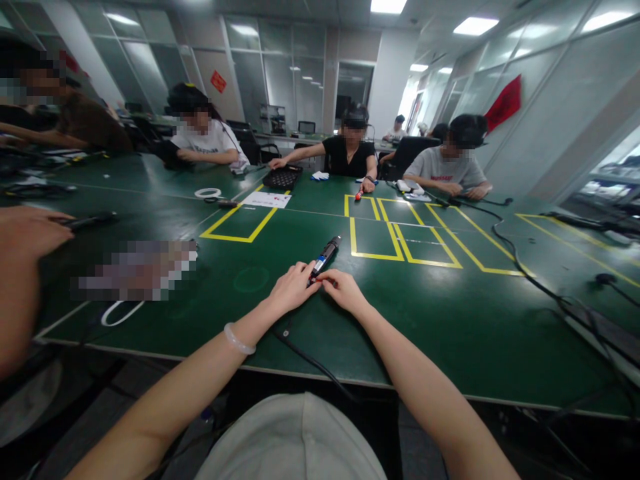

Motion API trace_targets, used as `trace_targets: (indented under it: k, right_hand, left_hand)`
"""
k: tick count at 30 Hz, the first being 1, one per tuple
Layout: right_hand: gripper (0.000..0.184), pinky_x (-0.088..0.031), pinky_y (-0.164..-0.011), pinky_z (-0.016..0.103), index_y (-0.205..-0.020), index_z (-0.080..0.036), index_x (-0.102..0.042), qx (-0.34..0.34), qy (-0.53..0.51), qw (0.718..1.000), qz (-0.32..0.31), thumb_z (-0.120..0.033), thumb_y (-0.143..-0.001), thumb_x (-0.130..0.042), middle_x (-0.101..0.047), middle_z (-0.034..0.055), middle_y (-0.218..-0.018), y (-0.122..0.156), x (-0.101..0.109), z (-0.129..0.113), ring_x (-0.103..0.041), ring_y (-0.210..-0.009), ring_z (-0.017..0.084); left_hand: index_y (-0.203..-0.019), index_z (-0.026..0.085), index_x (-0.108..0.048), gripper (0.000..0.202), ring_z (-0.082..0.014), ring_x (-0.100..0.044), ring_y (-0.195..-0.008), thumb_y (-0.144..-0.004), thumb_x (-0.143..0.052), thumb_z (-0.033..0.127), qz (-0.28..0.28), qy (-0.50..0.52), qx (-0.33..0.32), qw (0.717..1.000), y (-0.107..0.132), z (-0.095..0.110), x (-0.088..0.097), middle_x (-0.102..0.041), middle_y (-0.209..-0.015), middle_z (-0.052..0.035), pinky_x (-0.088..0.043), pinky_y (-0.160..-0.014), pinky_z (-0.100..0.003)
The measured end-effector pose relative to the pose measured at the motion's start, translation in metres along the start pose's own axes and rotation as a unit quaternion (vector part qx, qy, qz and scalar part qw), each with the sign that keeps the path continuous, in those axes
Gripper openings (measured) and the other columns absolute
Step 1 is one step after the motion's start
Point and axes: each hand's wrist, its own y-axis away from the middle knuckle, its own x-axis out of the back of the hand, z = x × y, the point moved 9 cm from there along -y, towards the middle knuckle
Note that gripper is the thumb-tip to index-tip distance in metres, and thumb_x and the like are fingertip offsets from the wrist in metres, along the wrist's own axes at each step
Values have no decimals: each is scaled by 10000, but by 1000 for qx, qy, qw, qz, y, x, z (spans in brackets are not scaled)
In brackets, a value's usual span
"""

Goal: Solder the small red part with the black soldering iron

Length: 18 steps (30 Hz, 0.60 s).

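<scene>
Near the middle of the green table, a black stick-shaped tool (329,252) with a blue and white label and a shiny tip points away from me. Its exact kind does not show. My left hand (291,287) is closed on the lower part of this tool from the left. My right hand (345,291) comes in from the right, thumb and fingertips pinched at the tool's near end, where a small bit of red shows. What that red bit is, I cannot make out. A black cord (310,360) runs over the table edge below my hands.
Yellow tape outlines (377,256) mark the green table (400,313). Across it sit several people, one reaching to a black tray (283,177) and holding a red-tipped item (358,196). A white tape roll (207,193) lies left; black cables (545,290) run right. A neighbour's arm (23,267) enters left.
</scene>
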Motion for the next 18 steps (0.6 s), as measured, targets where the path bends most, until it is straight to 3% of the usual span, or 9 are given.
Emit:
trace_targets:
  k: [4, 11, 14, 18]
  right_hand:
    - [236, -458, -716, 263, -1068, -190, -666, -14, -27, 999, 12, -153, -874, -536, -701, 43, -988, 0, 1, 6, -603, -779, 144]
    - [185, -452, -730, 264, -1025, -173, -663, -26, -20, 999, 17, -172, -886, -541, -692, 42, -953, 0, 8, 11, -594, -775, 141]
    - [166, -446, -721, 260, -999, -178, -668, -34, -11, 999, 15, -177, -889, -544, -688, 34, -927, 1, 10, 12, -585, -759, 138]
    - [154, -433, -703, 252, -978, -182, -675, -33, -1, 999, 7, -170, -885, -552, -677, 23, -881, 1, 9, 12, -571, -732, 131]
  left_hand:
    - [-1447, 270, -344, 550, -281, -546, -1142, -953, -410, 504, 2, -6, 6, 1000, -1, 0, -1, -526, -1263, -116, -498, -821, -361]
    - [-1454, 295, -338, 563, -311, -522, -1157, -940, -433, 503, 1, -8, 7, 1000, -2, -3, 1, -519, -1251, -127, -504, -816, -393]
    - [-1461, 288, -337, 578, -319, -505, -1174, -935, -426, 512, -10, -10, 25, 1000, -6, -16, 3, -508, -1280, -137, -499, -841, -410]
    - [-1472, 278, -334, 607, -336, -490, -1189, -932, -383, 551, -26, -23, 76, 997, -14, -51, 7, -485, -1323, -151, -482, -885, -449]
